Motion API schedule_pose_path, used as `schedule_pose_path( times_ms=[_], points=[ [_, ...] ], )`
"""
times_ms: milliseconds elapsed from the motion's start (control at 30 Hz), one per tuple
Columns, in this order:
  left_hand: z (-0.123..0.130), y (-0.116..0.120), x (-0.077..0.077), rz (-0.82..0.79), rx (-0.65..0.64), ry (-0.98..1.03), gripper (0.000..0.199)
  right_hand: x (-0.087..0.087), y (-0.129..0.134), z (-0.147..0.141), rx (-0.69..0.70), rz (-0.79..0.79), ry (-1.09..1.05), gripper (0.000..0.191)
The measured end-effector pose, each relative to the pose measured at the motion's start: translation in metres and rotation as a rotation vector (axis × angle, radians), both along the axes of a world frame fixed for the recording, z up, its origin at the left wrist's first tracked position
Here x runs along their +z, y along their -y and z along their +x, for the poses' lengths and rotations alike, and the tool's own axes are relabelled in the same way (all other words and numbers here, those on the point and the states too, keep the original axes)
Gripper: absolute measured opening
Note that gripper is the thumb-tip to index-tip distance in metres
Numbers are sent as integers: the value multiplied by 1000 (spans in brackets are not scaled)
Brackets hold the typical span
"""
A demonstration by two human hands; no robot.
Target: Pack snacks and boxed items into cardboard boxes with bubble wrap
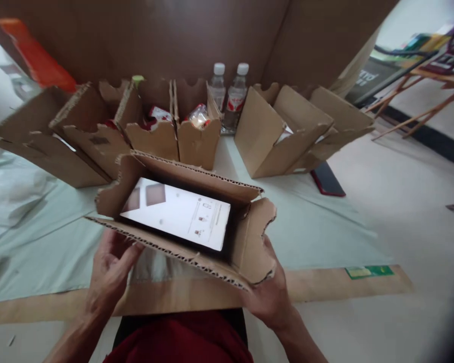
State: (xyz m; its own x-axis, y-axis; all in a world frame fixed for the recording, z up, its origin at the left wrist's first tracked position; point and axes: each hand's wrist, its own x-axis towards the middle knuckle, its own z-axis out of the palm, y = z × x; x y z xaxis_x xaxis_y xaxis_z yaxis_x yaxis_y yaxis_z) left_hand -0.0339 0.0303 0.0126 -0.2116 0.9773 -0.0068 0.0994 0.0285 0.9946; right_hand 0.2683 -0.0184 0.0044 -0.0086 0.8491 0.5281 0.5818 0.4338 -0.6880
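An open-topped cardboard box is held up between my two hands above the front of the table. Inside it lies a white printed box with small drawings on its right part. My left hand grips the near left side, thumb on the wall and the other fingers partly hidden behind it. At the right end, my right hand is wrapped round the lower corner; its fingertips are mostly out of sight beneath the cardboard.
Several similar cardboard bins, such as one holding wrapped packets, stand along the back. Two clear bottles are between them. A dark flat object lies at right, a green strip on the front edge, and clear plastic at left.
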Motion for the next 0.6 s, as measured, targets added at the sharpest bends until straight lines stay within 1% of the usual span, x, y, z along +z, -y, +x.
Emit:
schedule_pose_path(
  times_ms=[67, 133, 167, 267, 367, 433, 500, 600],
  points=[
    [6, -2, 2, 5, -15, 32, 47, -4, -12, 5, -19, -97, -51, 79],
    [10, -5, 0, 13, -35, 59, 57, -4, -26, 11, -19, -179, -129, 66],
    [12, -7, -2, 21, -40, 67, 61, -2, -35, 13, -7, -204, -169, 62],
    [15, -16, -8, 52, -50, 73, 65, 6, -64, 19, 56, -231, -261, 60],
    [20, -33, -11, 120, -73, 54, 64, 10, -98, 21, 110, -229, -326, 56],
    [25, -46, -13, 165, -82, 20, 65, 6, -119, 19, 92, -226, -371, 50],
    [29, -58, -18, 182, -85, -18, 66, -3, -133, 15, 31, -236, -389, 44],
    [33, -66, -30, 124, -88, -55, 64, -18, -138, 8, -52, -269, -342, 41]
  ],
)
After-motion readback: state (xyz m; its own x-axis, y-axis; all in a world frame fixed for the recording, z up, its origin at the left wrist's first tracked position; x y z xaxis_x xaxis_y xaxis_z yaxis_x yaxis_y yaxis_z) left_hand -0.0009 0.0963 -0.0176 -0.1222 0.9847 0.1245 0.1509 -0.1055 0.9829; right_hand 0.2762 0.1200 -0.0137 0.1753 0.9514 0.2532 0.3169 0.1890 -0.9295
